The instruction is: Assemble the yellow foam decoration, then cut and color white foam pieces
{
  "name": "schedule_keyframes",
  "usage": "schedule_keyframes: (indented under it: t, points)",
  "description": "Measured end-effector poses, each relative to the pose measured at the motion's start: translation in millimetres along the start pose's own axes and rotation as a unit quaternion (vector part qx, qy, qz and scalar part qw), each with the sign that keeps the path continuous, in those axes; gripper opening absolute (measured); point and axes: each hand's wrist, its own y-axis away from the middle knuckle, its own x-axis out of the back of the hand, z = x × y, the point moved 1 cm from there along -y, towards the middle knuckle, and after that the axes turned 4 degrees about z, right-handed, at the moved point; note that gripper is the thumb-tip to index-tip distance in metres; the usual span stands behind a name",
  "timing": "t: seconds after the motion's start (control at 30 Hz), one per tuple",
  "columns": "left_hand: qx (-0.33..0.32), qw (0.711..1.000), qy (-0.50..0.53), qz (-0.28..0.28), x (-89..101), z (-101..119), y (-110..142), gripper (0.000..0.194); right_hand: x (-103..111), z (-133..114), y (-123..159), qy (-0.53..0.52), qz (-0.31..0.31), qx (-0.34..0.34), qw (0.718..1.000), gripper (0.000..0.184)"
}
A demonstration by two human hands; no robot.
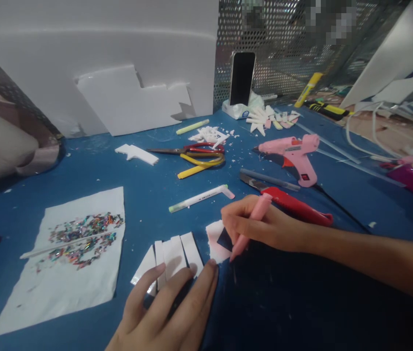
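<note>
My right hand (250, 222) is closed around a pink marker (260, 209), its tip at the lower right edge of a small white piece (218, 243) that is partly coloured pink. Some of that piece lies under the shadow of the hand. My left hand (170, 312) lies with fingers spread over several white strips (172, 256), fingertips resting on their lower ends, and one fingertip touches the edge of the pink-tinted piece. Just beyond my hands lies a white marker pen (201, 197) with green ends, beside a small pink-tipped strip (228, 192).
At left, a white sheet (93, 287) holds colourful shreds and a thin stick. Scissors (192, 151), a red-handled cutter (297, 204) and a pink glue gun (294, 151) with its cord lie beyond. A phone (242, 78) stands at the back near white scraps (210, 135); a white board (137, 102) leans behind.
</note>
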Motion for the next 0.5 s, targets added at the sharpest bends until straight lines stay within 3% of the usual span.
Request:
schedule_keyframes:
  t: [0.5]
  points:
    - [-0.004,1.0,-0.002,-0.007,-0.1,-1.0,1.8,0.03,1.3,0.7,0.3,0.014,0.031,0.006,0.999,0.046]
